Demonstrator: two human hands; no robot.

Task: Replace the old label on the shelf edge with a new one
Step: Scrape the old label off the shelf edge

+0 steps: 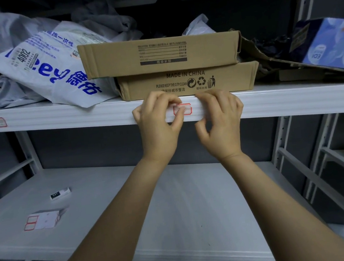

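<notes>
You seem to be peeling the old label [182, 109] off the shelf edge [292, 99], left hand [157, 123] pinching at it, right hand [221, 120] curled empty just beside; next, lift a corner cleanly.

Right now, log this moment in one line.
left hand: fingertips on red-bordered label | right hand: on shelf edge beside label | label sheet: lying on lower shelf
</notes>
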